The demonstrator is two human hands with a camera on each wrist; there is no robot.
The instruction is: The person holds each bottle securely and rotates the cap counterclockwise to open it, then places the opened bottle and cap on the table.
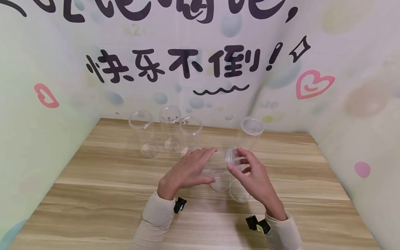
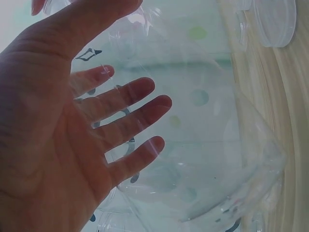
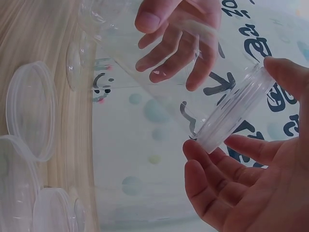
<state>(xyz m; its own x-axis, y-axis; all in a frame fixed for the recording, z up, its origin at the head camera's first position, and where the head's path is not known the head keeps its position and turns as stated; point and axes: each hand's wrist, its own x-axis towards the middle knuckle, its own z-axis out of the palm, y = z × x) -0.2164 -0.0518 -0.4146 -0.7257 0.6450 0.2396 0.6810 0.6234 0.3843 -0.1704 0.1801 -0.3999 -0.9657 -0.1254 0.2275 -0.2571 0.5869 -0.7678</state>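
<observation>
A transparent plastic jar (image 3: 145,96) is held tilted between the two hands, with a ridged screw lid (image 3: 236,111) at its end towards the right hand. The right hand (image 1: 254,177) pinches that lid between thumb and fingertips. Beside the jar, the left hand (image 1: 189,170) has its thumb and fingers spread apart. In the left wrist view its fingers (image 2: 130,121) are nearly straight, partly seen through the transparent wall. Whether the left hand touches the jar I cannot tell. Below the hands, a round transparent lid (image 1: 220,181) and another lid (image 1: 240,191) lie on the table.
On the wooden table (image 1: 103,194), a jar (image 1: 143,135), a second jar (image 1: 171,130) and a third jar (image 1: 191,133) stand without lids at the back left. A lidded jar (image 1: 251,135) stands back right. A printed wall (image 1: 212,104) borders the table.
</observation>
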